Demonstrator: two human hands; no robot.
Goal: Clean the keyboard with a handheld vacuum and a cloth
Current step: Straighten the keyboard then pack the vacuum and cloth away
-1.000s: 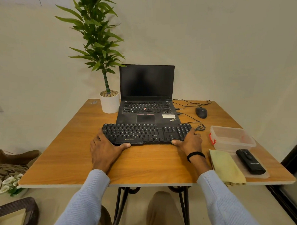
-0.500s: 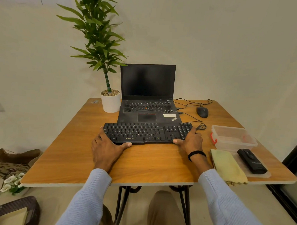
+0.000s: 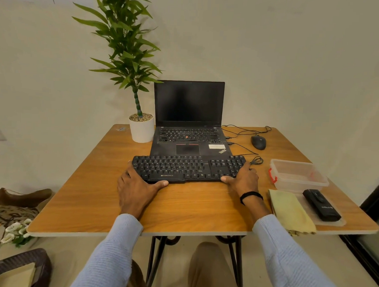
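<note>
A wooden desk [image 3: 86,193] stands against a plain pale wall. A black keyboard [image 3: 183,169] lies across the middle of the desk, its back edge resting on the front of an open black laptop [image 3: 188,121] with a dark screen.

The left hand [image 3: 137,191] grips the keyboard's left end, thumb along the front edge and fingers wrapped round the side. The right hand [image 3: 243,180], with a black wristband [image 3: 251,196], grips the right end the same way.

Near the desk's right edge, a folded yellow cloth [image 3: 289,211] hangs slightly over the front edge. Just beside it, a black handheld vacuum [image 3: 320,204] lies on a clear lid [image 3: 340,221], behind which sits a clear plastic container [image 3: 297,175].

A black mouse [image 3: 258,142] sits towards the back right corner, and a potted plant [image 3: 141,128] stands to the left of the laptop.
</note>
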